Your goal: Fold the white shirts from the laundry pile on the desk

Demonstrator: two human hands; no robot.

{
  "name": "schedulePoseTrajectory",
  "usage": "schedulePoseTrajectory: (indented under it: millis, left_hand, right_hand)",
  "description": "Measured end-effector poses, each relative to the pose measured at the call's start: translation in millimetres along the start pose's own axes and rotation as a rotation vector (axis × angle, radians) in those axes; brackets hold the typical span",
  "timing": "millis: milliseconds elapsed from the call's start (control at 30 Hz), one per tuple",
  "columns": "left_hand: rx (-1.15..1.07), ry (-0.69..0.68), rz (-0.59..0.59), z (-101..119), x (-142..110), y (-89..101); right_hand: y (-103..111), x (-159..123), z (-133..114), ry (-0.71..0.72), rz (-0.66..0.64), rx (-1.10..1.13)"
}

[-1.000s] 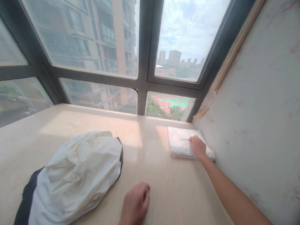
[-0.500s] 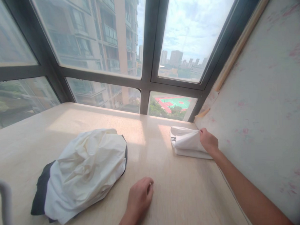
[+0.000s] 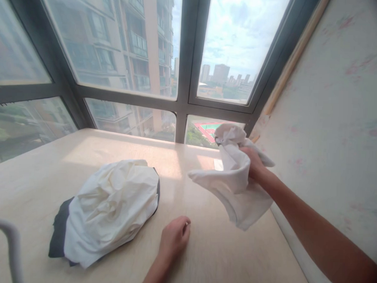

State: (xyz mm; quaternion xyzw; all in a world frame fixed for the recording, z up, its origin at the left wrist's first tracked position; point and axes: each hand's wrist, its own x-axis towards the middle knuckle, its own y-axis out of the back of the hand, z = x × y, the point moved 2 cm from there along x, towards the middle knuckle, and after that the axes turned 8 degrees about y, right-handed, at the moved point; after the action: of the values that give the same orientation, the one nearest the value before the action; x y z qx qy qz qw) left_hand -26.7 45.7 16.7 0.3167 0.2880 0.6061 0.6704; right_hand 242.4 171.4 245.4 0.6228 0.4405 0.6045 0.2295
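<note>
My right hand (image 3: pixel 252 162) is closed on a white cloth (image 3: pixel 236 180), gripping it near its bunched middle. The cloth is lifted off the sill, one corner pointing left and its lower part hanging free. A bit of another white piece (image 3: pixel 218 164) shows behind it on the sill; the rest is hidden. My left hand (image 3: pixel 175 237) lies on the sill with its fingers curled in, and I see no cloth in it. To its left is a crumpled white cloth (image 3: pixel 112 209) on top of a dark cloth (image 3: pixel 59 232), whose edges stick out.
The pale, wood-grained sill (image 3: pixel 199 257) runs up to dark window frames (image 3: pixel 183 75). A flower-patterned wall (image 3: pixel 340 134) stands close by my right arm. A curved grey-white tube (image 3: pixel 13 242) rises at the lower left.
My right hand has lifted the white cloth from the folded stack at the right and moved slightly left; the cloth has opened out. My left hand stays almost where it was.
</note>
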Motion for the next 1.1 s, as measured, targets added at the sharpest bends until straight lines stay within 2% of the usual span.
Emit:
schedulePoseTrajectory:
  millis: [67,100,167,267,333,400,467,567,600,633,767,867,933,1000,1100]
  left_hand:
    - [-0.023,-0.014,0.007,-0.4,-0.6,1.0]
    - [-0.044,-0.025,0.01,-0.2,-0.9,1.6]
    - [-0.093,-0.04,0.019,0.4,-1.1,3.0]
    - [-0.142,-0.02,0.044,0.9,-0.4,4.8]
    - [-0.163,-0.009,0.058,0.9,0.1,5.9]
    - [-0.203,-0.009,0.072,0.4,0.4,7.3]
    - [-0.247,-0.012,0.084,-0.9,0.7,8.8]
    - [-0.355,0.009,0.151,-5.3,1.4,11.2]
    - [-0.392,0.022,0.186,-7.4,1.8,12.0]
    - [-0.422,0.035,0.223,-9.6,2.0,12.6]
    - [-0.454,0.08,0.338,-15.9,1.8,14.6]
    - [-0.434,0.052,0.393,-10.0,-0.6,20.2]
    - [-0.344,-0.058,0.399,5.0,-2.7,28.4]
    - [-0.199,-0.2,0.369,29.1,-3.9,38.9]
    - [-0.02,-0.311,0.242,70.8,0.4,51.6]
  right_hand:
    - [-11.1,-8.7,-15.9,0.118,-0.036,0.05]
    - [-10.8,-11.8,-22.5,0.186,-0.011,0.085]
    - [-0.4,-15.2,-32.7,0.281,0.119,0.174]
    - [23.0,-17.1,-45.2,0.278,0.318,0.288]
    - [31.3,-22.7,-54.8,0.259,0.369,0.348]
    - [28.5,-35.4,-63.2,0.227,0.373,0.423]
    - [14.0,-53.7,-69.5,0.25,0.226,0.514]
    - [-15.3,-85.0,-70.8,0.362,-0.199,0.648]
    - [-22.8,-94.3,-67.4,0.351,-0.286,0.696]
    - [-28.4,-102.4,-61.8,0.295,-0.315,0.759]
    - [-48.1,-134.2,-24.1,-0.083,-0.249,1.036]
    - [-73.1,-171.5,16.5,-0.323,-0.151,1.03]
    - [-92.6,-202.9,45.5,-0.496,-0.043,0.908]
    - [-109.7,-233.2,68.1,-0.628,0.019,0.774]
    - [-123.6,-260.9,82.3,-0.646,0.039,0.661]
